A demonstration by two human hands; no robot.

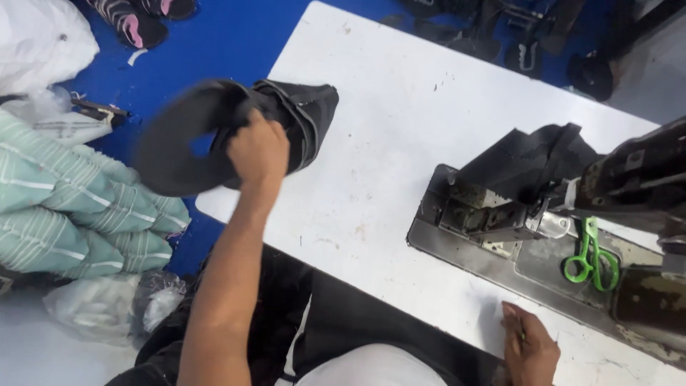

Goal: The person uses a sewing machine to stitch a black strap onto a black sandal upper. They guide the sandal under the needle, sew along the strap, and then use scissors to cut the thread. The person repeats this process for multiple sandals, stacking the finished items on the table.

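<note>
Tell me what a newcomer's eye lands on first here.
First, the left hand gripping a black fabric piece over the white table's left edge. Next, the green scissors on the sewing machine at right. The right hand rests on the table's near edge.

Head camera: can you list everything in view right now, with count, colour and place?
Black fabric cap piece: one, black, held over the table's left edge.
White work table: one, white, centre.
Grey metal sewing machine: one, grey and dark, right side of the table.
Black folded fabric: one, black, on the machine bed.
Green plastic thread snips: one, green, on the machine bed.
Striped green cloth bundles: a pile, pale green, on the floor at left.
White bag: one, white, top left.
Blue floor: blue, left of and beyond the table.
Left hand: gripping the cap piece.
Right hand: resting on the table's near edge; I cannot tell whether it holds anything.
</note>
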